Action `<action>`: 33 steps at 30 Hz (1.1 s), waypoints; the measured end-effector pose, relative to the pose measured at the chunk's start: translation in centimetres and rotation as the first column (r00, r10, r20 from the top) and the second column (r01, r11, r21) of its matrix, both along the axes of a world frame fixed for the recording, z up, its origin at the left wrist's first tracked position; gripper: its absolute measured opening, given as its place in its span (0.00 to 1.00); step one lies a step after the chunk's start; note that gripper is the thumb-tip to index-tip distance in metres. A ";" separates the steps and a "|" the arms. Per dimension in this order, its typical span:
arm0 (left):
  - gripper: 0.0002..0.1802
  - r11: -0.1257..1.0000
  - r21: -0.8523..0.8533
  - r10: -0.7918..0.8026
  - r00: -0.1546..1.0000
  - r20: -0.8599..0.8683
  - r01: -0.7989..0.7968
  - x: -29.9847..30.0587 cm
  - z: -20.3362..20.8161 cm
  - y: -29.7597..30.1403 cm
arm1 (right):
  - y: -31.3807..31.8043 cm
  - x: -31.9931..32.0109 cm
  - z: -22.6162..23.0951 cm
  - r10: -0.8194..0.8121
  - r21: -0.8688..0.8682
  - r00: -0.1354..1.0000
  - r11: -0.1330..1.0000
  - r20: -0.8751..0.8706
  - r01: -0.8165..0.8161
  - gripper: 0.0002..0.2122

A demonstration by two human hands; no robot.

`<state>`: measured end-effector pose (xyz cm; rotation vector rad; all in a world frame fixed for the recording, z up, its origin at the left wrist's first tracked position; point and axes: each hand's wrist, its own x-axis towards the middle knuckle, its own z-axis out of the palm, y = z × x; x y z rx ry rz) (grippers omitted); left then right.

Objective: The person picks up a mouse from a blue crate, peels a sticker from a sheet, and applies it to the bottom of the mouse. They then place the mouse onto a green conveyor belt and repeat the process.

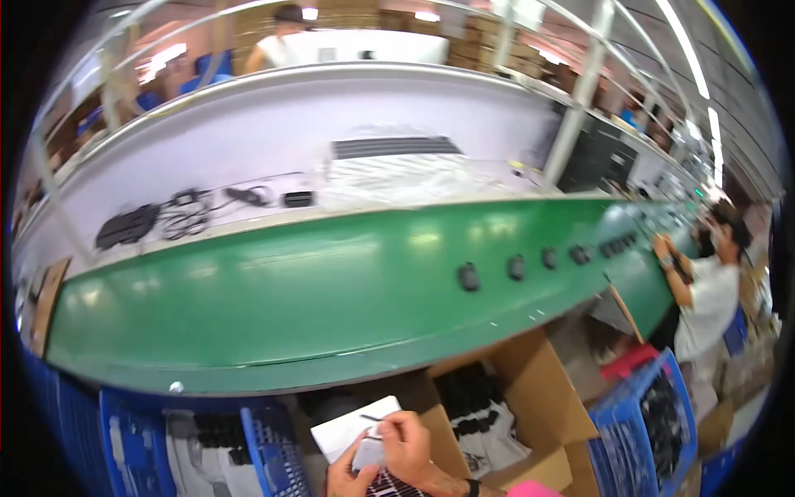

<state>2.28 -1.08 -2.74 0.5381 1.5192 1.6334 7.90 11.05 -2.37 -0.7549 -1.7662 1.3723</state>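
At the lower middle, my left hand [348,479] is closed on a small pale grey flat piece [370,455], thumb on its face. Just to the right, my right hand [407,446] has its fingers pinched together at the upper edge of that piece; what lies between the fingertips is hidden. A white flat card or box panel [341,432] with a dark mark lies right behind both hands; I cannot tell whether either hand grips it. Below them shows a dark-and-white striped surface [396,487]. A black band [473,488] circles my right wrist.
A green conveyor belt [315,290] crosses ahead, carrying several dark devices [469,277] at right. An open cardboard box [542,389] stands right of my hands. Blue crates [255,443] flank me. Cables [189,215] lie on the back ledge. A co-worker [712,286] works at far right.
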 end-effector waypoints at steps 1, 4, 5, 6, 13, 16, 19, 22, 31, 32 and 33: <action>0.33 0.998 0.052 -0.037 0.998 -0.043 0.040 -0.4 1.4 0.8 | 0.3 0.3 0.2 0.051 -0.018 0.999 0.999 -0.017 -0.052 0.07; 0.34 0.975 0.129 -0.185 0.983 0.009 0.182 -1.6 -1.2 1.1 | 1.2 0.9 -0.5 0.160 0.084 0.987 0.983 0.011 -0.160 0.07; 0.33 0.974 0.104 -0.207 0.977 0.049 0.201 -1.3 -0.4 1.0 | 1.1 1.0 -0.1 0.171 0.055 0.985 0.984 -0.015 -0.170 0.07; 0.27 0.978 0.105 -0.182 0.983 0.027 0.179 -1.0 -0.3 1.2 | 1.4 1.1 0.4 0.187 0.027 0.982 0.982 -0.005 -0.187 0.06; 0.22 0.993 0.060 0.096 0.992 0.080 -0.101 -0.8 0.4 1.4 | 3.8 1.7 4.7 0.365 -0.524 0.928 0.777 -0.077 -0.350 0.04; 0.22 0.999 -0.001 -0.045 0.992 -0.118 0.045 -1.0 2.2 1.7 | 3.0 2.8 6.2 0.387 -0.509 0.922 0.797 0.014 -0.327 0.03; 0.20 0.985 0.159 -0.050 0.995 -0.091 0.064 -1.1 3.1 2.8 | 2.6 2.8 6.9 0.334 -0.449 0.942 0.839 -0.022 -0.308 0.05; 0.19 0.992 0.122 -0.012 0.999 -0.052 0.018 -1.4 3.3 2.2 | 2.1 2.2 6.1 0.347 -0.397 0.938 0.861 0.003 -0.317 0.05; 0.22 0.997 0.072 -0.028 0.994 -0.108 0.036 -1.2 2.9 1.7 | 1.5 2.3 5.3 0.311 -0.338 0.950 0.894 -0.007 -0.295 0.05; 0.22 0.997 0.067 -0.026 0.993 -0.111 0.034 -1.2 3.0 1.7 | 1.5 2.2 5.3 0.314 -0.341 0.949 0.892 -0.007 -0.297 0.05; 0.22 0.998 0.062 -0.025 0.993 -0.114 0.032 -1.2 3.0 1.6 | 1.4 2.2 5.3 0.315 -0.347 0.949 0.890 -0.005 -0.297 0.04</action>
